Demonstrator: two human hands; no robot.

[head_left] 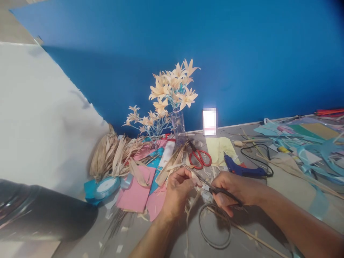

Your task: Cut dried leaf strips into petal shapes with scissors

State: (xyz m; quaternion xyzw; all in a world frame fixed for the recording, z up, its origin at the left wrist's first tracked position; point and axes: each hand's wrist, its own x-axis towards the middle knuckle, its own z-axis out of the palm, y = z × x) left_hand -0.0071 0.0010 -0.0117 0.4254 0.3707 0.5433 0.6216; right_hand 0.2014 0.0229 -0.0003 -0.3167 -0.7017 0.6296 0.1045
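My left hand, low in the middle of the view, pinches a small pale strip that looks like dried husk. Dark-handled scissors are gripped in my right hand. Their blades point up and left, close against the strip; I cannot tell whether they touch it. Beneath my hands lies a coil of dark wire. Straight ahead, cream husk flowers on blue stems stand in a clear bottle, with a smaller bunch to their left.
Red-handled scissors and a blue glue gun with a black cord lie beyond my hands. To the left are dried husks, a ribbon spool and pink sheets. Light-blue strips clutter the right. A blue wall rises behind.
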